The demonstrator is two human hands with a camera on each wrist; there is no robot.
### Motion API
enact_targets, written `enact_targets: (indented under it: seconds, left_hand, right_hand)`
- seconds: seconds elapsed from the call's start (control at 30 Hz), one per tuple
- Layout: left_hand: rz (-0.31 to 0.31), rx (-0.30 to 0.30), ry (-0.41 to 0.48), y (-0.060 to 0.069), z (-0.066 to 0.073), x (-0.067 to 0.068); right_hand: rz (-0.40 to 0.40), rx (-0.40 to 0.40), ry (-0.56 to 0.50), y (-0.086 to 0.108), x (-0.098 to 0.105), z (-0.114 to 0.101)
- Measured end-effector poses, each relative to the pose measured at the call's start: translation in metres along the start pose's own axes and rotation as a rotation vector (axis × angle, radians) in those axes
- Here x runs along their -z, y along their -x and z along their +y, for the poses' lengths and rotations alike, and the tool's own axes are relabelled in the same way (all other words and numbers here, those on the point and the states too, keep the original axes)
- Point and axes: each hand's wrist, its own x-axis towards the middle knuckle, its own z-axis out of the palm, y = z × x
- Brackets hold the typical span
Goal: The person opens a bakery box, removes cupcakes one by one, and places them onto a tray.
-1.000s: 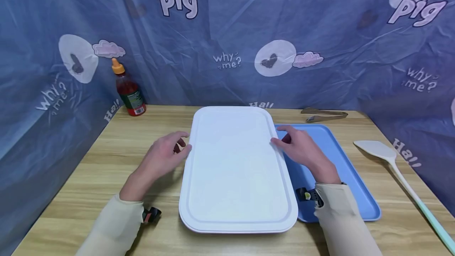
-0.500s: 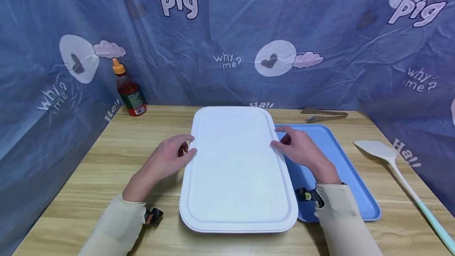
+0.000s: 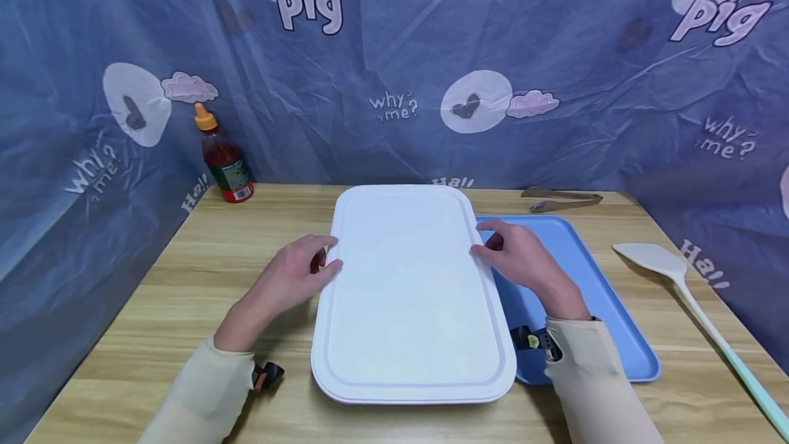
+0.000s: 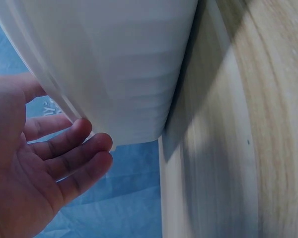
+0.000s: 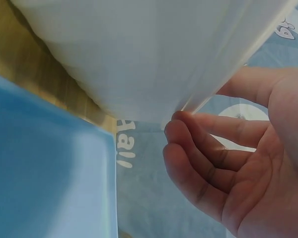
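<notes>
A white rectangular lid (image 3: 409, 293) covers a deep white plastic box (image 4: 139, 64), standing on the wooden table. At the lid's left edge, my left hand (image 3: 286, 276) pinches the rim, thumb on top and fingertips curled below. My right hand (image 3: 524, 259) holds the opposite long edge in the same way. Both wrist views show the fingertips under the rim, against the upper side wall of the box. What the box contains is hidden by the lid.
Partly behind the box and under my right arm lies a blue tray (image 3: 592, 307). Farther right is a white spatula (image 3: 659, 262) with a mint handle. Metal tongs (image 3: 564, 201) lie at the back. A red sauce bottle (image 3: 228, 163) stands at the back left.
My left hand has shifted slightly right, its thumb and fingers closing onto the lid's edge. My right hand stays almost still. The lid and box have not visibly moved.
</notes>
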Motion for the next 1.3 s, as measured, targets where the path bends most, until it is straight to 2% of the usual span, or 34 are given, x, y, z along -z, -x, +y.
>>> enact_targets:
  seconds: [0.53, 0.83, 1.03, 1.3]
  left_hand:
    - [0.004, -0.007, 0.035, 0.0, 0.0, 0.0]
    - [-0.009, 0.039, 0.062, -0.001, 0.0, 0.0]
    - [0.003, 0.046, 0.079, 0.0, -0.002, 0.003]
    - [-0.016, 0.067, 0.088, -0.001, -0.002, 0.007]
  right_hand:
    - [0.025, -0.006, 0.008, 0.002, 0.001, -0.001]
    - [0.03, -0.004, 0.002, 0.002, 0.001, -0.004]
    - [0.045, -0.006, -0.01, 0.003, 0.001, -0.007]
    - [0.046, -0.02, -0.008, 0.003, -0.001, -0.012]
